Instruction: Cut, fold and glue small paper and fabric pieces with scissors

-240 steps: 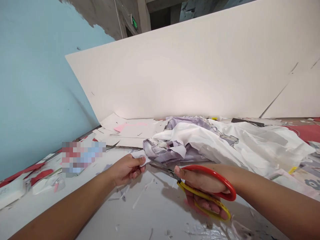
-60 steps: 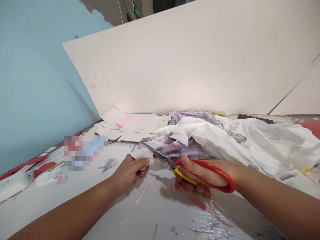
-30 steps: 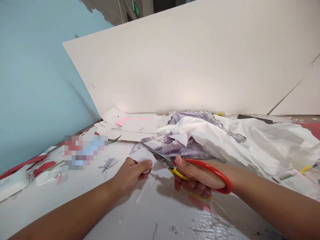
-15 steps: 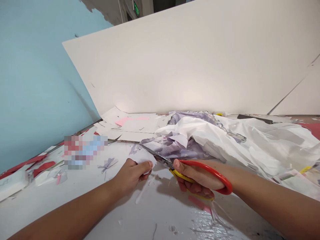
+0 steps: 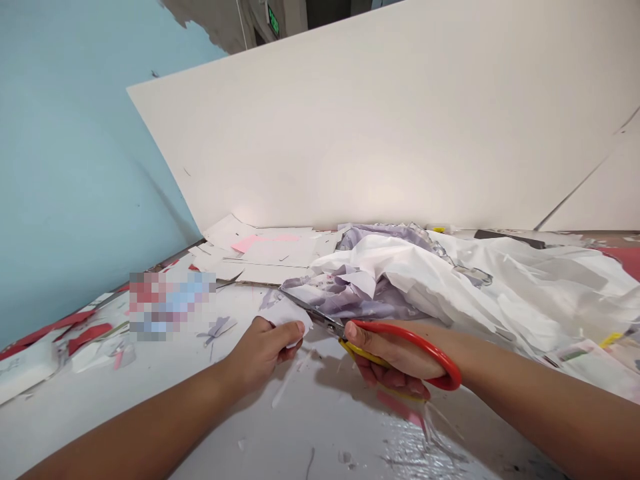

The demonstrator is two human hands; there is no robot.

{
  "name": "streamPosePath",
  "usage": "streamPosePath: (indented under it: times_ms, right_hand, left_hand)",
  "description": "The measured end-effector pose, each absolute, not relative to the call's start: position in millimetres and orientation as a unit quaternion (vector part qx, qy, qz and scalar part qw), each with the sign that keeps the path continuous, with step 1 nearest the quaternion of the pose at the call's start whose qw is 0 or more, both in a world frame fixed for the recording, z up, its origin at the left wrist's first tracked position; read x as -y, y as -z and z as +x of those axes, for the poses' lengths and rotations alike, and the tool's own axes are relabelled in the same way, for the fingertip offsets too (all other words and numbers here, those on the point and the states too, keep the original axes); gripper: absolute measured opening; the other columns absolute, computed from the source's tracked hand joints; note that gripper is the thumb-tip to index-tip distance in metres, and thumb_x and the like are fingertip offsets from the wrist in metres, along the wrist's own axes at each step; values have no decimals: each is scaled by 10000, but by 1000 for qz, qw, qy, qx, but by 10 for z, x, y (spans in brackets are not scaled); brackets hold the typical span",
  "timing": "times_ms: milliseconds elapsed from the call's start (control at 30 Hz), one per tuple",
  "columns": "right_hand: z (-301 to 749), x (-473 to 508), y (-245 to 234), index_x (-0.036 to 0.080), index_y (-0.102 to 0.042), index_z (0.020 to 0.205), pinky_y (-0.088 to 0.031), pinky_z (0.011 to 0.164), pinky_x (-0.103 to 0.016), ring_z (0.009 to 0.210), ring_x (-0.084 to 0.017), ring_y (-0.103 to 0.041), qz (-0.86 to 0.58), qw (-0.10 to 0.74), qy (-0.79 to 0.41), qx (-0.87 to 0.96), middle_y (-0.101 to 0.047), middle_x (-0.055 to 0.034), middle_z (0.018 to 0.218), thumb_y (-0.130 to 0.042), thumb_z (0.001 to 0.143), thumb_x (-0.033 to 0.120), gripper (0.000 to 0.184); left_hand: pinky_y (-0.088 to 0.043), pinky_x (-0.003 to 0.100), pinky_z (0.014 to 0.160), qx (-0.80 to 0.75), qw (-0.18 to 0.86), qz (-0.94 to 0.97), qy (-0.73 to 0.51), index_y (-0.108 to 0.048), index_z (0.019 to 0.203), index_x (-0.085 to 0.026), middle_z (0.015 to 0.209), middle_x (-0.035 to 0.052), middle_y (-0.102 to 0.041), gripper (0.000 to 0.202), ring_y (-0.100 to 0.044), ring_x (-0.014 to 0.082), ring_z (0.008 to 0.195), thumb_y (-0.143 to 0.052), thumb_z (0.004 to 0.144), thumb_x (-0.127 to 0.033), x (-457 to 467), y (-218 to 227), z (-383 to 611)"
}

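Observation:
My right hand (image 5: pixel 395 357) grips a pair of scissors (image 5: pixel 400 333) with one red and one yellow handle loop. Its metal blades (image 5: pixel 313 310) point up and left and are nearly closed against a small white scrap of paper (image 5: pixel 286 312). My left hand (image 5: pixel 263 347) pinches that scrap between thumb and fingers. The scrap lies at the edge of a crumpled heap of white and lilac printed sheet (image 5: pixel 400 280) spread over the right side of the white table (image 5: pixel 200 413).
A large off-white board (image 5: pixel 400 133) leans up behind the heap. Flat white and pink paper pieces (image 5: pixel 250 250) lie at its foot. Red and lilac cuttings (image 5: pixel 85 333) litter the left of the table. A light blue wall (image 5: pixel 65 167) bounds the left side.
Over the last two seconds the scissor handles have closed together and the blades have shut down onto the scrap. My left hand has kept its pinch in almost the same place.

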State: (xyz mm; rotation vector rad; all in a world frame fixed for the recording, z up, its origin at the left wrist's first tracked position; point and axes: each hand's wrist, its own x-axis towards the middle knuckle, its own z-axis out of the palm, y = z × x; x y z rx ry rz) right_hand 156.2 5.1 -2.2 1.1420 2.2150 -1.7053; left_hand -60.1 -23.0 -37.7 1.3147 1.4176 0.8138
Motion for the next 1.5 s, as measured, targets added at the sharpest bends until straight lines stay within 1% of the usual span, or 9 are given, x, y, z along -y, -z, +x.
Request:
streamPosePath:
  times_ms: [300,500,633,767,967,1100,1233,1367,1500]
  right_hand:
    - [1591,-39,-5,154,-458,636,-334,331,-185,295,-49,-384,384,67,543,-743,-434,29,463,-94,675,768,715]
    - [1584,-78,72,163,-450,637,-306,314,-186,301,-70,-394,380,69,567,-728,-381,44,434,-116,672,775,698]
    - [1593,-77,135,162,-473,687,-264,340,-174,352,-42,-293,386,29,629,-674,-315,66,487,-173,694,760,668]
    - [1584,-61,125,149,-499,728,-262,365,-180,405,-40,-260,369,34,662,-652,-341,47,570,-170,696,757,692]
    - [1584,-76,112,152,-519,737,-267,361,-176,409,-47,-296,375,28,626,-683,-350,37,584,-144,699,753,710]
    - [1565,-34,70,162,-512,719,-299,385,-198,380,-56,-358,399,29,553,-731,-393,31,548,-125,701,752,706]
    - [1529,14,5,163,-489,669,-320,403,-210,348,-52,-365,416,33,501,-758,-434,25,515,-119,694,758,701]
    - [1517,13,-14,166,-477,650,-321,385,-207,316,-50,-362,428,47,488,-759,-435,29,491,-125,695,759,691]
    - [1528,-12,30,159,-470,644,-331,377,-203,302,-45,-351,417,43,511,-751,-418,38,458,-130,700,755,688]
  left_hand:
    - [-110,246,390,-575,507,540,-347,-353,417,-174,345,-67,-245,350,-186,47,341,-454,725,-307,239,388,-595]
    - [-103,248,400,-582,504,540,-339,-360,416,-172,346,-65,-241,357,-179,51,346,-455,728,-317,230,415,-624]
    - [-117,250,410,-589,499,540,-334,-368,420,-171,361,-64,-243,369,-174,56,359,-445,738,-343,224,432,-629]
    - [-157,249,424,-588,495,550,-326,-374,414,-171,384,-59,-262,381,-191,63,383,-455,728,-370,241,427,-603]
    - [-164,253,432,-595,494,542,-329,-379,416,-173,398,-60,-260,370,-177,69,397,-457,721,-367,243,432,-581]
    - [-179,247,443,-600,489,547,-319,-374,420,-172,404,-59,-256,380,-189,74,415,-446,729,-382,240,426,-582]
    - [-191,244,450,-603,481,552,-318,-367,419,-173,405,-59,-255,379,-189,77,422,-438,728,-380,248,411,-577]
    - [-195,244,447,-611,480,544,-318,-372,407,-174,381,-61,-236,375,-188,79,411,-440,723,-365,253,414,-581]
    - [-208,240,451,-595,491,540,-337,-377,401,-172,385,-54,-272,361,-204,80,419,-454,712,-340,245,417,-580]
